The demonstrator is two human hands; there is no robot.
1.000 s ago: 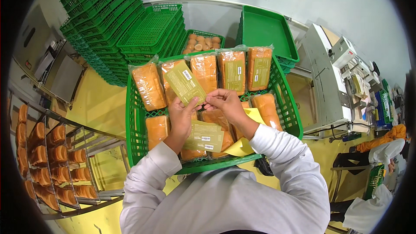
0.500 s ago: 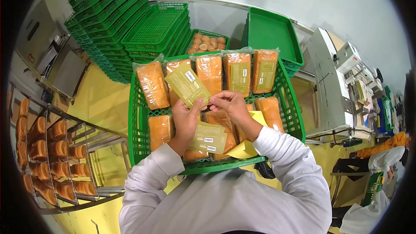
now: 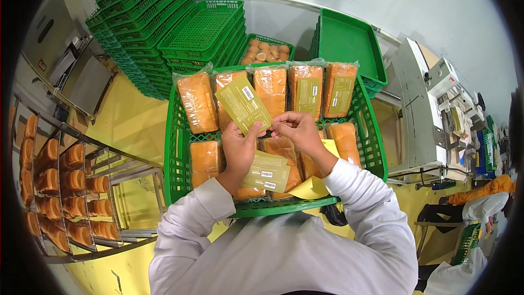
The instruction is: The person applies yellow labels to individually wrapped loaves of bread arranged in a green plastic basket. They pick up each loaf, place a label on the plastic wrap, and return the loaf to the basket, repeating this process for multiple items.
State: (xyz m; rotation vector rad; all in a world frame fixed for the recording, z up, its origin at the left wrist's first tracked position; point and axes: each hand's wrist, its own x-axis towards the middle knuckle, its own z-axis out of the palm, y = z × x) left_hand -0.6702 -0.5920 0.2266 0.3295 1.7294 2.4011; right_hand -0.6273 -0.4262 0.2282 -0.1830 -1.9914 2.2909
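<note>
Over a green crate of bagged bread loaves, my left hand grips an olive-green label with a barcode, its thumb on top. The fingers of my right hand are pinched together at the label's lower right corner. Below my hands, more olive labels lie on the near row of loaves, beside a yellow sheet. In the far row, a bagged loaf shows no label on top, while two loaves at the right carry one each.
Stacked green crates rise at the far left, beside a crate of round buns. Green trays stand at the back right. A wire rack of loaves is on the left, a white machine on the right. Another person's orange sleeve shows at far right.
The view has shifted slightly, so the crate sits a little farther right. Both hands keep hold of the label, which is turned slightly more upright.
</note>
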